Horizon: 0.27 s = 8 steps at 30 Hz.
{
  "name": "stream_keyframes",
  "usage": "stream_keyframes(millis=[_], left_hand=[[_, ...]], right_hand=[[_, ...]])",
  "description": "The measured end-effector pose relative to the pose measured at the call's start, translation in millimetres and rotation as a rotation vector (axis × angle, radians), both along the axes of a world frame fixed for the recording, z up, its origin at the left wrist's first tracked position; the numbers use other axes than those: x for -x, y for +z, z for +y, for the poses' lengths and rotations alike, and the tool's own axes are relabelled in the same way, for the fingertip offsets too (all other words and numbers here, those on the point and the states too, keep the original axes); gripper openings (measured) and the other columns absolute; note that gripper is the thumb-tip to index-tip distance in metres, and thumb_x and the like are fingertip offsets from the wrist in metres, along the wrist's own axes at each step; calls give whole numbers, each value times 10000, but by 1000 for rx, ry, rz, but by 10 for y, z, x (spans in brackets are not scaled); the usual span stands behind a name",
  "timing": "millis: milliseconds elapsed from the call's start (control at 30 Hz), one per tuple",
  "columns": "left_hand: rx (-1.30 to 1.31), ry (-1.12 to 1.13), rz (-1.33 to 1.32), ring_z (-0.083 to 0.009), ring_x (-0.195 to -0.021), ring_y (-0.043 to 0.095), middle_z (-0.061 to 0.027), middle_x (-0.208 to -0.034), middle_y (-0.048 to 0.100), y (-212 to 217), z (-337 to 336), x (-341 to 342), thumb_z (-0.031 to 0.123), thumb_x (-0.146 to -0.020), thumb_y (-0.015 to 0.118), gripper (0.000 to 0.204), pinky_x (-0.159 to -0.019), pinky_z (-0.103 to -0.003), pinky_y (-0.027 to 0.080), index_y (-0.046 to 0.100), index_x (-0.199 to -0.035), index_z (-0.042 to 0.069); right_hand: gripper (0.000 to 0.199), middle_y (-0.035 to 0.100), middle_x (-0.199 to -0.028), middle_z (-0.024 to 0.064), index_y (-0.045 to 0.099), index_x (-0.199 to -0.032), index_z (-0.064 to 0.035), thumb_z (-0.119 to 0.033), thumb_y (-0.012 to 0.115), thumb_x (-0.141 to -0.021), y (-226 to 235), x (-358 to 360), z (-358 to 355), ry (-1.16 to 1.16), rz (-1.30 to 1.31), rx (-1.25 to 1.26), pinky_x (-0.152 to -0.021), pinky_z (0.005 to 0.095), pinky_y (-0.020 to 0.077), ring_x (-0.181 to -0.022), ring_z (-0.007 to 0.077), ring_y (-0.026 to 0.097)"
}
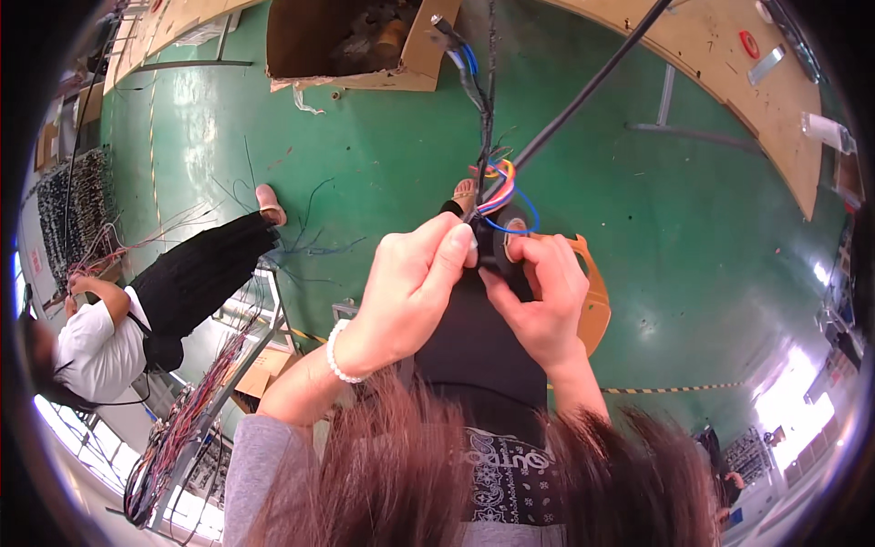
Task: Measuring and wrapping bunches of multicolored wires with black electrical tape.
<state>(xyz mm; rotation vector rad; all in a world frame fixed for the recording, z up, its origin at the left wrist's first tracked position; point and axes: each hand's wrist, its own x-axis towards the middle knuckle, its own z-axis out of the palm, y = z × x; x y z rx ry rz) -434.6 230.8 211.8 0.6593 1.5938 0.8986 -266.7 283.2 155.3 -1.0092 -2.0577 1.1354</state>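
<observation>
My left hand pinches a wire harness between thumb and fingers, just below where its coloured wires fan out. These wires are red, yellow, white and blue, and one blue wire loops out to the right. Above them runs the harness's black-wrapped trunk, with a taped branch ending in blue wires and a connector. Close beside the left fingertips, my right hand grips what looks like a roll of black tape. The dark clothing behind makes the roll's outline and any tape strip hard to make out.
A cardboard box stands on the green floor ahead. Wooden boards curve along the upper right, with a red tape roll on one. A dark pole slants across. At left another person stands near a rack of wires.
</observation>
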Motion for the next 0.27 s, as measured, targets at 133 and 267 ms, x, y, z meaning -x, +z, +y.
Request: stream_keyframes(millis=[133, 267], left_hand=[[-83, -280, 384, -206, -518, 498, -118, -612, 506, -83, 37, 43, 173, -1005, 493, 257, -508, -362, 382, 536, -822, -1], [-309, -405, 779, -347, -614, 613, -127, -684, 610, -69, 24, -12, 181, -950, 593, 136, -560, -430, 472, 534, -883, 78]], right_hand=[[368, 459, -822, 10, 612, -1015, -24, -76, 771, -687, 328, -199, 51, 138, -31, 430, -650, 282, 369, -735, 135, 447], [490, 420, -976, 33, 558, -1193, -42, -161, 772, -768, 493, -176, 66, 212, 219, 683, -823, 263, 347, -900, 136, 424]])
